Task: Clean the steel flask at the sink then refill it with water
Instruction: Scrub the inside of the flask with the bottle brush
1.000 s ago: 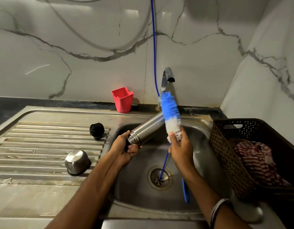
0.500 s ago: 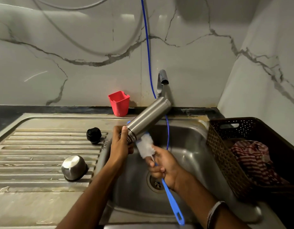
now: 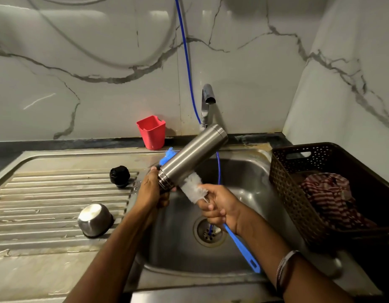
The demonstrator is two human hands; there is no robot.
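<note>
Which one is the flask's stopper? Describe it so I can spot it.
Start at the ribbed drainboard left of the sink. At its far right end, beside the basin, sits the stopper: small, round and black, unlike the shiny steel cup lying nearer you.

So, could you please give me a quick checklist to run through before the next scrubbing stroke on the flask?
1. Left hand grips the flask at its neck: ok.
2. Right hand holds the brush where bristles meet handle: ok.
3. Bristles lie against the flask's outside, blue tip showing behind it: ok.
4. Flask is over the sink, so drips fall in the basin: ok.
5. Black cap is off and parked on the drainboard: ok.
6. Tap running for the rinse: not ok, no water shows.
7. Inside of the flask clean: cannot tell.
</note>
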